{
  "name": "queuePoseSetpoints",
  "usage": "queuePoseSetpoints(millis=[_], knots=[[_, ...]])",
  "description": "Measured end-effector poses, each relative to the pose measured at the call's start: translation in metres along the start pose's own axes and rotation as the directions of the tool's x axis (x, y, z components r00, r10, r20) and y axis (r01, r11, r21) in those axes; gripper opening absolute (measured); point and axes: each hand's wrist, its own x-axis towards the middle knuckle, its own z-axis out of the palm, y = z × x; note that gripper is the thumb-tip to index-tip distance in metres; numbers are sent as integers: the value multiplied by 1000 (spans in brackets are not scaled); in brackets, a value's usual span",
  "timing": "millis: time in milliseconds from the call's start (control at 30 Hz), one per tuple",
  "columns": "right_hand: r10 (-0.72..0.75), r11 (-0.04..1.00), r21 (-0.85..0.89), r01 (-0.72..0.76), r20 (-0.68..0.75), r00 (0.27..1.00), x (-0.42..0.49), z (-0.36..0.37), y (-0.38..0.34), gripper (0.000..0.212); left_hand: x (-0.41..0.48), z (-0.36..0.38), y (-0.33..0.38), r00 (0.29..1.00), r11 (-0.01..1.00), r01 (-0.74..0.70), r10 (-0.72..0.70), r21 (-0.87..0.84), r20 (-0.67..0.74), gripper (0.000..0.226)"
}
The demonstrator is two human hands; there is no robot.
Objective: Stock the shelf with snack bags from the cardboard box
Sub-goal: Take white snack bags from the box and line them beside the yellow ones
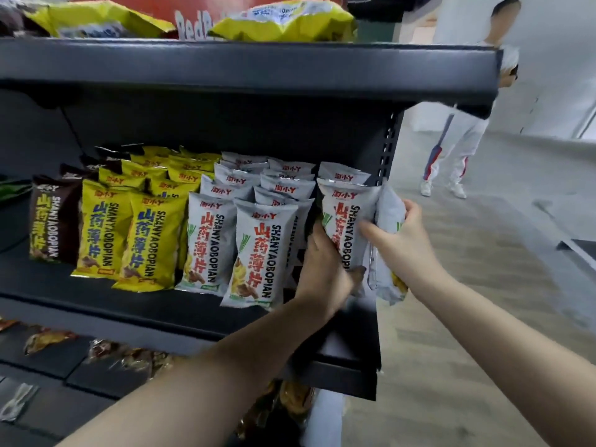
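Dark metal shelf [96, 314], and it's filling up nicely: snack bags standing upright in rows, front to back. Far left, the brown bags [48, 221]. Next to them, columns of yellow bags [148, 240]. Then the grey bags [254, 256] with red lettering, the front ones leaning a touch. At the right end an upright grey bag [346, 227] stands near the shelf's edge, one more just behind it, the left hand [322, 262] against its left side. Beside it, an edge-on bag [388, 250] sits past the shelf's end post, the right hand [403, 243] holding it with its fingers curled round.
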Motion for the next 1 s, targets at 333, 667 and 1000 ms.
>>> queuePoseSetpoints(millis=[333, 667, 1000], knots=[[10, 998, -68, -11, -16, 1000, 47, 23, 28, 63, 50, 31, -29, 990, 986, 102, -88, 129, -108, 78], [-3, 1000, 24, 6, -137, 991, 50, 30, 40, 62, 71, 55, -32, 964, 890, 242, -176, 388, -198, 85], [-27, 999, 23, 30, -152, 988, 50, 34, 42, 64, 78, 65, -41, 980, 844, 198, -174, 498, -96, 88]])
